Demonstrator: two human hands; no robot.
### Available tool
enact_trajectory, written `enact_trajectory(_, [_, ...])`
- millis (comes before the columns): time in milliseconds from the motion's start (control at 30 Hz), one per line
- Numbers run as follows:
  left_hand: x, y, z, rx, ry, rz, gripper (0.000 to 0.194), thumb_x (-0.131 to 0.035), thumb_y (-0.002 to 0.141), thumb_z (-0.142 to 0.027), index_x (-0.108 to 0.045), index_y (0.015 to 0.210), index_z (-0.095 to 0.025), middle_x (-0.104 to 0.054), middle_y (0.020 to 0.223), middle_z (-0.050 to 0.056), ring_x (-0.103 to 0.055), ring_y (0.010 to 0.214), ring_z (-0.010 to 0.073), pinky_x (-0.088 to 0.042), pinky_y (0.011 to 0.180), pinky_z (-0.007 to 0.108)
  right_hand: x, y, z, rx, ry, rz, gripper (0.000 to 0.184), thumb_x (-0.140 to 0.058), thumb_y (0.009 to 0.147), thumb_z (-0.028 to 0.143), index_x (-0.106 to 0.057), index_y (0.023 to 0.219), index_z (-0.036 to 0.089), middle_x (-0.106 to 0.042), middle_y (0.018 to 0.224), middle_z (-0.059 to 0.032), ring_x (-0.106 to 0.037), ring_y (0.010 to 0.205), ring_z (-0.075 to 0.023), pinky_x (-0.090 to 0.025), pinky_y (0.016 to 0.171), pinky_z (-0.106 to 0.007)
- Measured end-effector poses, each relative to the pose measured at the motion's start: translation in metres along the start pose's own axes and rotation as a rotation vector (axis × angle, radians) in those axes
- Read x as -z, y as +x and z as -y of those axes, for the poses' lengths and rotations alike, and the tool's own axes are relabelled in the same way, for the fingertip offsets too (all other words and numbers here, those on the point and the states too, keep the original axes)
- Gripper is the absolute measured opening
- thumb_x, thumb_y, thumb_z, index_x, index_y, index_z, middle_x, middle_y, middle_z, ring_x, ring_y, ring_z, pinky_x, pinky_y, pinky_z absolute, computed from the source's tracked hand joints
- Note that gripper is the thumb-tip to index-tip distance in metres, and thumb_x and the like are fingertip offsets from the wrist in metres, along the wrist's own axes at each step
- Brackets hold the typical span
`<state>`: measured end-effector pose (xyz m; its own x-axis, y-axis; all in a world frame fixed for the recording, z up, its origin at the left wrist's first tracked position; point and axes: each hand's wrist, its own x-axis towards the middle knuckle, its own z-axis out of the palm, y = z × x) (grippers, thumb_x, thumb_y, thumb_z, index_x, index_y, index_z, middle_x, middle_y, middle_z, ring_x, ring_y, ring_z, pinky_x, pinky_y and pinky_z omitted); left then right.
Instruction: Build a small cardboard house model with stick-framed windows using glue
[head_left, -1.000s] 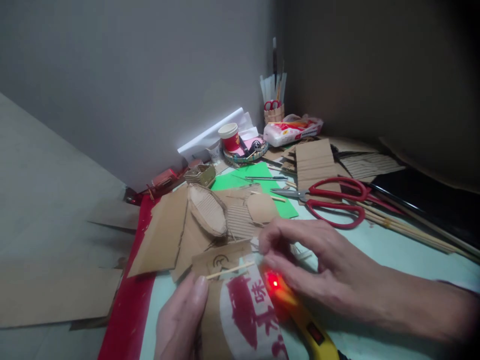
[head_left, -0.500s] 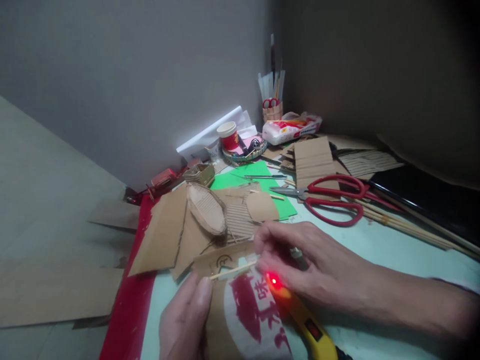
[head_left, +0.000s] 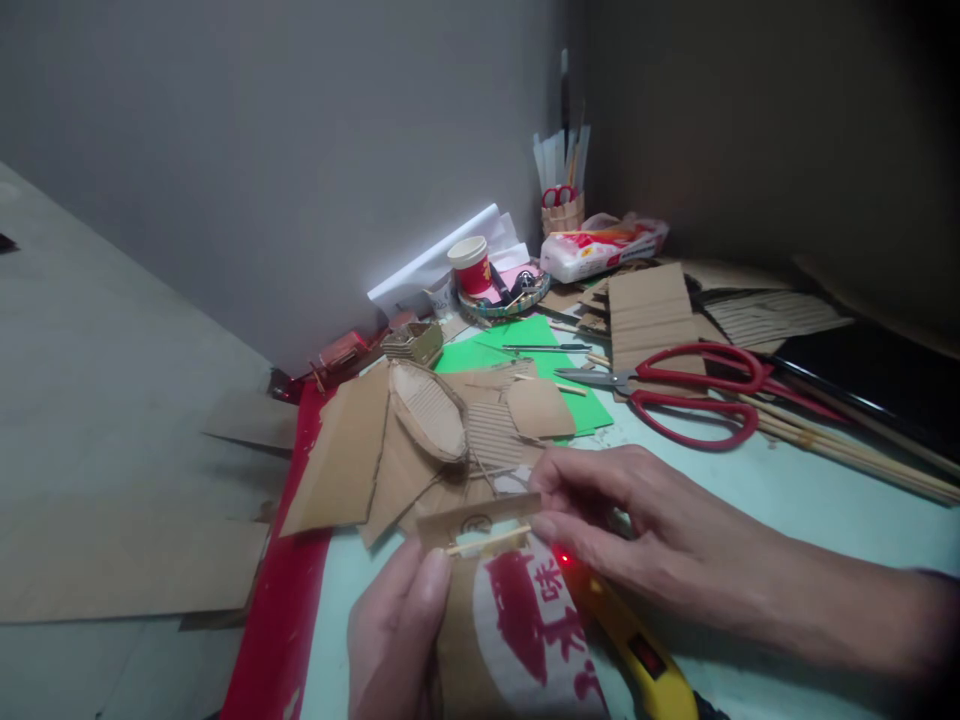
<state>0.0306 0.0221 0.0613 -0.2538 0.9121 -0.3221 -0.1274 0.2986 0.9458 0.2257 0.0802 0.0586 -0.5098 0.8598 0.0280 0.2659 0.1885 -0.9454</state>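
My left hand (head_left: pixel 401 620) is closed on the left edge of a cardboard piece (head_left: pixel 465 640) printed with red characters on a white patch. Its thumb lies by the left end of a thin wooden stick (head_left: pixel 491 542), which spans a cut-out near the top of the cardboard. The fingers of my right hand (head_left: pixel 592 510) pinch at the stick's right end, against the cardboard's upper right corner. Below that hand a yellow glue gun (head_left: pixel 637 650) with a lit red light lies on the table; its tip is hidden.
Red-handled scissors (head_left: pixel 675 390) lie open behind my right hand. Cardboard scraps (head_left: pixel 337 450), a boat-shaped cardboard piece (head_left: pixel 427 410) and a green sheet (head_left: pixel 540 335) cover the table's middle. Bundled sticks (head_left: pixel 832 440) rest at right. A paper cup (head_left: pixel 469 265) and tissue pack (head_left: pixel 600 245) stand at the back.
The whole view has shifted, so the table and hands appear farther right. The stick now sits closer across the cut-out, and my right fingers are at the cardboard's corner.
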Motion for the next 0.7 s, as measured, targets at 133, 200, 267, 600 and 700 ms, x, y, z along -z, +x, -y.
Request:
enact_trajectory(133, [0.002,0.006,0.005,0.018,0.016,-0.033,0.036,-0.081,0.078,-0.052,-0.083,0.095,-0.020,-0.074,0.070,0.003,-0.068,0.067,0.0209,-0.049,0.056,0.024,0.000,0.003,-0.006,-0.045,0.176,0.006,0.019,-0.064,0.091,0.032,-0.054,0.078,0.021,-0.050,0.068,0.0055,-0.041,0.062,-0.0127,-0.030,0.054,-0.026])
enact_trajectory(200, [0.004,0.010,0.008,0.061,-0.028,-0.053,0.040,-0.083,0.075,-0.055,-0.081,0.094,-0.021,-0.062,0.058,-0.001,-0.057,0.055,0.0164,-0.048,0.054,0.025,0.000,0.005,-0.010,-0.074,0.273,0.017,0.019,-0.067,0.088,0.030,-0.054,0.079,0.021,-0.048,0.068,0.0061,-0.039,0.063,-0.0121,-0.029,0.054,-0.025])
enact_trajectory(267, [0.007,0.013,0.010,0.103,-0.112,-0.013,0.042,-0.085,0.071,-0.060,-0.078,0.085,-0.021,-0.041,0.049,-0.006,-0.035,0.045,0.0104,-0.043,0.049,0.024,0.000,0.007,-0.013,-0.093,0.327,0.027,0.018,-0.068,0.088,0.030,-0.054,0.081,0.020,-0.048,0.069,0.0064,-0.039,0.063,-0.0116,-0.029,0.055,-0.025])
enact_trajectory(600, [0.005,0.007,0.005,0.173,-0.148,0.023,0.040,-0.088,0.069,-0.053,-0.077,0.095,-0.025,-0.063,0.057,-0.001,-0.063,0.055,0.0225,-0.044,0.047,0.029,0.003,0.007,-0.008,-0.112,0.399,0.064,0.025,-0.073,0.090,0.033,-0.054,0.079,0.019,-0.046,0.068,0.0067,-0.037,0.064,-0.0115,-0.027,0.056,-0.025])
enact_trajectory(700, [0.006,0.008,0.001,0.159,-0.083,0.059,0.037,-0.084,0.072,-0.055,-0.078,0.092,-0.025,-0.065,0.057,0.001,-0.066,0.056,0.0252,-0.046,0.046,0.030,0.005,0.007,-0.006,-0.106,0.425,0.069,0.030,-0.072,0.092,0.043,-0.056,0.085,0.019,-0.047,0.070,0.0061,-0.038,0.064,-0.0118,-0.028,0.056,-0.025])
